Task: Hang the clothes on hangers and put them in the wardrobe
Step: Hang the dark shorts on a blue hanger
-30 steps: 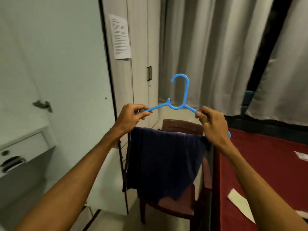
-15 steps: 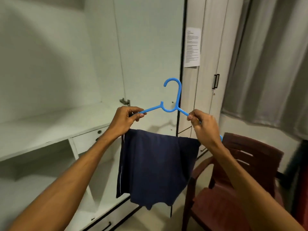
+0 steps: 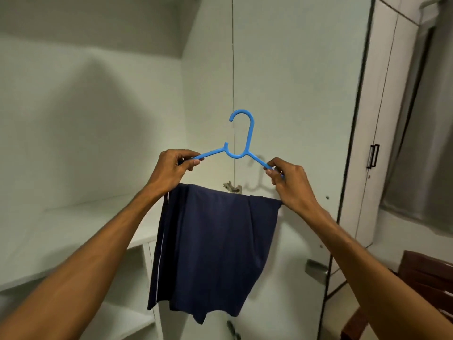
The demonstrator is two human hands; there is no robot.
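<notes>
- One white wardrobe (image 3: 98,119) stood open across the left and middle of the view. A broad white shelf (image 3: 73,229) ran along its left side, with a lower compartment beneath it.
- Left hand (image 3: 169,171) was raised in front of the wardrobe's interior. Thumb and curled fingers pinched the end of the left arm of a blue plastic hanger (image 3: 241,143).
- A navy garment (image 3: 210,249) hung folded across the hanger's lower part, between the two hands. The bar itself lay under the cloth.
- A thin white stripe ran down the garment's left edge. The bottom hem was uneven and hung below the level of the shelf.
- The hanger was held in the air, level with the wardrobe's inner side panel and touching nothing but the hands and the cloth. Its hook stood upright, with the opening to the left.
- A metal hinge (image 3: 232,187) sat on the panel behind, just above the garment's top edge. The hanger's shadow fell on the panel beside it.
- Right hand (image 3: 291,185) pinched the right arm of the hanger between thumb and fingertips, other fingers curled. It sat slightly lower than the left hand.
- Further right was a closed white door with a dark handle (image 3: 373,156).
- A grey curtain (image 3: 429,143) hung at the far right edge.
- A dark reddish-brown chair (image 3: 426,278) showed in the bottom right corner, partly behind the right forearm.
</notes>
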